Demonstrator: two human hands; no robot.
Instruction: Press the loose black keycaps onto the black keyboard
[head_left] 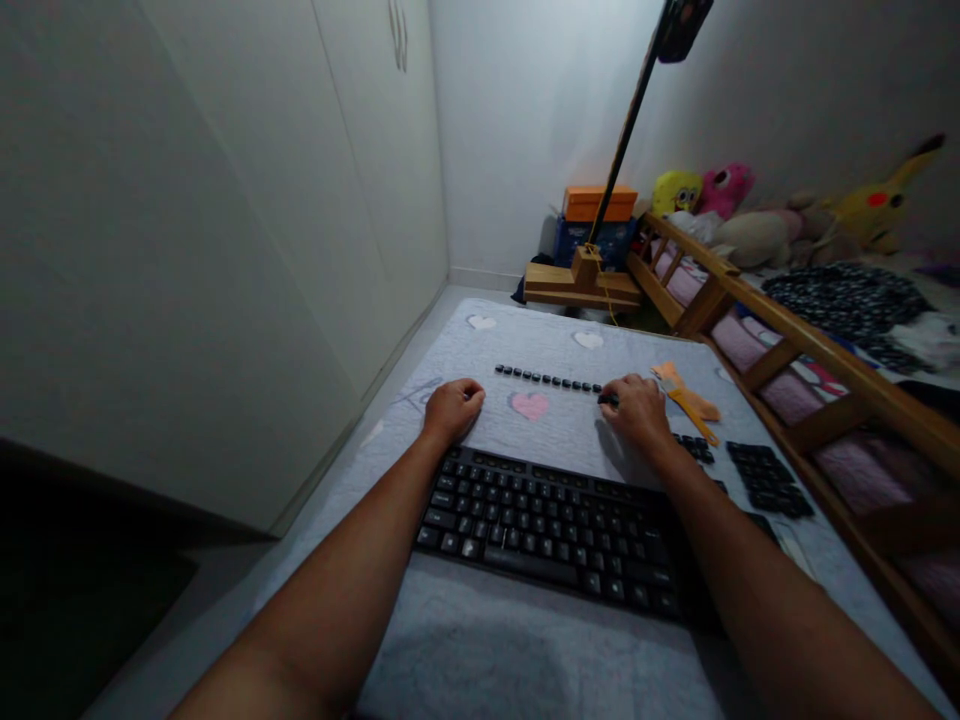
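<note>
My right hand (636, 410) pinches a black keycap (608, 399) at the right end of a row of black keycaps (547, 379) on the cloth. My left hand (453, 408) rests with curled fingers on the cloth, just beyond the keyboard's far left corner; nothing shows in it. A black keyboard (540, 535) lies between my forearms, most of its main keys in place. Its top row has bare slots. My right forearm covers its right end.
Loose black keycaps (766, 478) lie in groups to the right, near a yellow-handled brush (694, 415) and an orange cloth (684, 388). A wooden bed rail (795, 345) runs along the right side. A white wardrobe (247, 220) stands left. A wooden stand (583, 280) is behind the table.
</note>
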